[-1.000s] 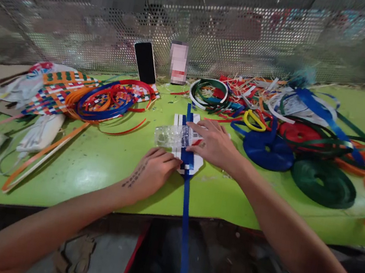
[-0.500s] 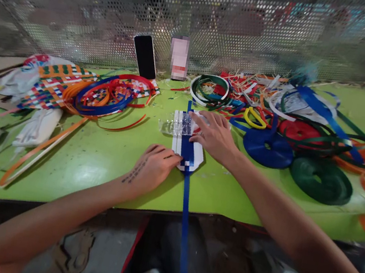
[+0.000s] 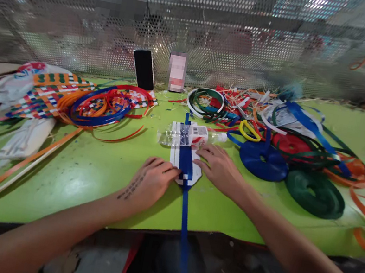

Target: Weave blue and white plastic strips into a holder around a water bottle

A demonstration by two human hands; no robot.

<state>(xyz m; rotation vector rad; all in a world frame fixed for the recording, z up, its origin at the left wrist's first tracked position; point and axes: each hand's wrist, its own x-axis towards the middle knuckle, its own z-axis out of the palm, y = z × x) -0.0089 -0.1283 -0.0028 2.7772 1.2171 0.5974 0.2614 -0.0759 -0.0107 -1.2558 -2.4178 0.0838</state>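
In front of me on the table lies a flat white card (image 3: 174,155) with blue strips (image 3: 185,158) laid lengthwise over it. My left hand (image 3: 155,181) is at its lower left edge, thumb and fingertips pinched on the card and strips. A long blue strap (image 3: 185,221) runs from the card's near end down over the table edge. Across the upper part of the card rests a clear plastic bottle (image 3: 182,135) on its side, cap to the right. Beside the card's right edge is my right hand (image 3: 224,170), fingers loosely stretched, holding nothing.
Rolls of blue strap (image 3: 262,162) and green strap (image 3: 315,195) lie to the right, with a yellow loop (image 3: 249,130). A colourful woven piece (image 3: 44,96) and coiled straps (image 3: 103,106) sit left. Two phones lean on the perforated metal screen (image 3: 220,44) behind.
My right hand has moved off the bottle, down and right to the card's edge, uncovering the bottle's label and cap. My left hand keeps its place on the card. The view has tilted slightly upward.
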